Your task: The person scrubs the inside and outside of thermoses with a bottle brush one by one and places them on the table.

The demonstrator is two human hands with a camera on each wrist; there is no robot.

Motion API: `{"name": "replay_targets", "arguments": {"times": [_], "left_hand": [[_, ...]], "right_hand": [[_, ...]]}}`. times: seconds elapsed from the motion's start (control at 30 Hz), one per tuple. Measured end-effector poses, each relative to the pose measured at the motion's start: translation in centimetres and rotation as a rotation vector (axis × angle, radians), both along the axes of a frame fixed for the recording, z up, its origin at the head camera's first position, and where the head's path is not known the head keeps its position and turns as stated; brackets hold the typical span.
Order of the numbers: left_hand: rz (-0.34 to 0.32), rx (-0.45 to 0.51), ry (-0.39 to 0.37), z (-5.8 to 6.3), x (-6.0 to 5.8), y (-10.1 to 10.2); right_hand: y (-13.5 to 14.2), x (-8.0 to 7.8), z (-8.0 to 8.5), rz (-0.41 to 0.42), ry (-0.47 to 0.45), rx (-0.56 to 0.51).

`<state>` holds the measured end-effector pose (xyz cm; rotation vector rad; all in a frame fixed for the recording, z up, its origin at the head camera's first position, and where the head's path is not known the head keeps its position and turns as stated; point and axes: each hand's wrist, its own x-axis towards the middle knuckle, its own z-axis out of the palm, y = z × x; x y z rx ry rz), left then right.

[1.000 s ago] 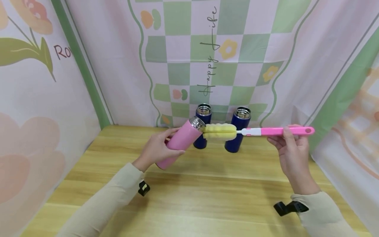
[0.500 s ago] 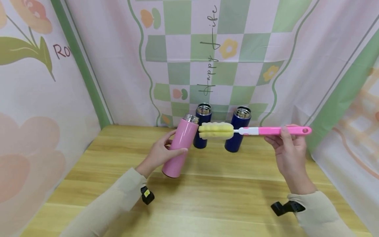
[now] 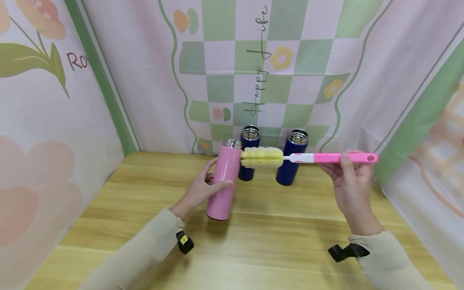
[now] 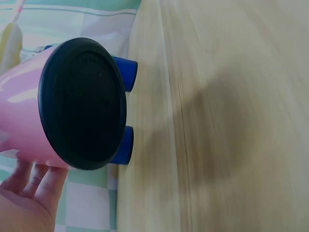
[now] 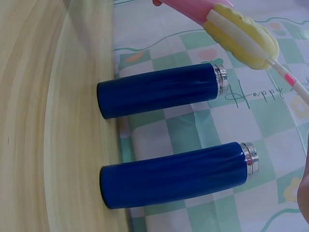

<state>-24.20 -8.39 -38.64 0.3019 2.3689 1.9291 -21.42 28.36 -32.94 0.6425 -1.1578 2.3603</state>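
Observation:
My left hand [image 3: 203, 187] grips a pink thermos bottle [image 3: 224, 181] around its body, holding it nearly upright with a slight tilt to the right. Its steel neck [image 3: 233, 143] shows at the top, and its dark base [image 4: 84, 104] faces the left wrist camera, raised off the table. In my right hand [image 3: 351, 187] is a bottle brush [image 3: 328, 158], pinched by its pink handle and held level. The brush's yellow sponge head [image 3: 262, 158] points left, its tip beside the pink bottle's upper side. Whether they touch I cannot tell.
Two dark blue bottles, one left [image 3: 249, 161] and one right [image 3: 291, 161], stand uncapped at the back of the wooden table [image 3: 253, 245]. A checked curtain [image 3: 250, 60] hangs right behind them. Printed cloth also closes off both sides.
The pink bottle has swung from a strong tilt to nearly upright, its base moving right and toward me. The brush has shifted slightly left along with my right hand.

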Motion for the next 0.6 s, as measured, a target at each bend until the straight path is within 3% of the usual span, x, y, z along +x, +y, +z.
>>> {"name": "replay_targets", "arguments": {"times": [0.17, 0.43, 0.6], "left_hand": [[0.001, 0.040, -0.016, -0.20, 0.17, 0.22], [0.020, 0.096, -0.036, -0.25, 0.29, 0.31], [0.023, 0.120, -0.023, -0.15, 0.30, 0.35]], "right_hand": [[-0.34, -0.12, -0.31, 0.022, -0.018, 0.021], [-0.69, -0.12, -0.31, -0.043, -0.081, 0.144], [-0.71, -0.20, -0.29, -0.034, -0.100, 0.162]]}}
